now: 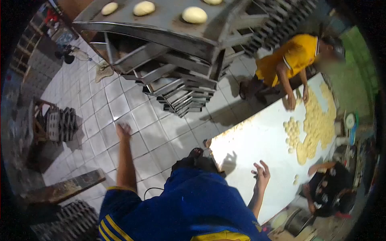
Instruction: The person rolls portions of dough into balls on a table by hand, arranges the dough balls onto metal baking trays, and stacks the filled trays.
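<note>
The left hand (123,130) hung out over the tiled floor (108,108), fingers loosely spread and holding nothing, well apart from anything on either side. The right hand (262,172) hovered over the near end of the white table (257,140), fingers spread and empty, its shadow falling on the bare tabletop just beside it. The dough pieces (315,124) lay in a dense spread at the table's far end, well apart from that hand, with a smaller cluster of round balls (292,132) next to them. A person in a yellow shirt (293,56) leaned over the far end with both hands at the dough. Another person in dark clothes (331,188) worked at the table's other side. A rack of metal trays (181,80) rose in front of the wearer, its top tray (161,18) carrying several dough rounds (194,15). Stacked moulds (62,124) sat on the floor to the left.
</note>
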Action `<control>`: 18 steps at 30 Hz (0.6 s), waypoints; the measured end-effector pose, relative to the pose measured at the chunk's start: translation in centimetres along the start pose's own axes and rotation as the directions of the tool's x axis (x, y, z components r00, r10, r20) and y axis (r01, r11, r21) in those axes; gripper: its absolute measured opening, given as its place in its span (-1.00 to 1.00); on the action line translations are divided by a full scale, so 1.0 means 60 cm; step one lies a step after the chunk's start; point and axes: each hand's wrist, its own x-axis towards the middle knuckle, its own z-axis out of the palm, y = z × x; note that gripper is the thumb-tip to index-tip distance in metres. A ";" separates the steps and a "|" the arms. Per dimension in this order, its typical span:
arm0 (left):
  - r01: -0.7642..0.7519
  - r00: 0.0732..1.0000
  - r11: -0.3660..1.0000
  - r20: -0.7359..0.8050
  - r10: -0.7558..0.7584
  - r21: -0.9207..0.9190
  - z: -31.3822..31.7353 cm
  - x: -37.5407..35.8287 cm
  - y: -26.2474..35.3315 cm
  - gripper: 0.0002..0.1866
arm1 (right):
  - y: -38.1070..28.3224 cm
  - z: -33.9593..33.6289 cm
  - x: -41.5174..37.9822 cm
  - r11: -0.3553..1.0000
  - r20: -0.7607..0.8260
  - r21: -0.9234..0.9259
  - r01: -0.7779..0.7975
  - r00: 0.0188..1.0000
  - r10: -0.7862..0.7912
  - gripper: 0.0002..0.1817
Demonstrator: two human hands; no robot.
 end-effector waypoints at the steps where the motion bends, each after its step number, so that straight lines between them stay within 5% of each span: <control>1: 0.020 1.000 0.999 -0.009 -0.019 0.044 -0.018 -0.010 0.013 -0.67 | 0.015 -0.011 -0.061 0.984 -0.058 0.107 -0.144 0.987 0.151 -0.37; 3: 0.094 0.995 0.995 -0.019 -0.093 0.022 -0.081 -0.070 -0.062 -0.75 | 0.093 0.055 -0.078 0.937 -0.057 0.258 -0.236 0.964 0.259 -0.43; 5: 0.323 0.946 0.921 -0.113 -0.305 0.217 -0.121 -0.175 -0.158 -0.79 | 0.087 0.043 -0.106 0.899 -0.018 0.414 -0.140 0.987 0.162 -0.49; 6: 0.340 0.923 0.879 -0.296 -0.244 0.335 -0.095 -0.214 -0.209 -0.83 | 0.045 0.058 -0.104 0.888 -0.046 0.439 -0.136 0.984 0.174 -0.48; 8: 0.232 0.962 0.648 -0.070 -0.265 0.725 -0.049 -0.186 -0.274 -0.60 | -0.010 0.090 -0.062 0.872 0.020 0.486 -0.060 0.998 0.057 -0.43; 10: -0.048 0.862 0.222 0.153 -0.483 0.974 -0.013 -0.160 -0.280 -0.51 | -0.061 0.098 -0.055 0.882 0.114 0.466 0.072 0.984 -0.140 -0.49; 12: -0.452 0.641 -0.134 0.217 -0.736 0.882 0.065 -0.116 -0.272 -0.50 | -0.075 0.095 -0.031 0.897 0.184 0.416 0.151 0.952 -0.245 -0.60; 13: -0.549 0.664 -0.329 0.162 -0.730 0.768 0.105 -0.115 -0.282 -0.56 | -0.103 0.081 -0.043 0.924 0.210 0.332 0.190 0.940 -0.269 -0.66; 15: -0.759 0.562 -0.319 0.323 -0.762 0.568 0.179 -0.007 -0.303 -0.60 | -0.092 0.062 -0.032 0.952 0.285 0.237 0.192 0.923 -0.258 -0.67; 17: -0.780 0.583 -0.148 0.621 -0.523 0.608 0.251 0.041 -0.340 -0.64 | -0.061 0.042 -0.029 0.960 0.246 0.230 0.163 0.944 -0.219 -0.66; 18: -0.753 0.610 -0.079 0.647 -0.457 0.654 0.291 0.013 -0.344 -0.65 | -0.043 0.037 -0.026 0.968 0.241 0.220 0.120 0.955 -0.174 -0.66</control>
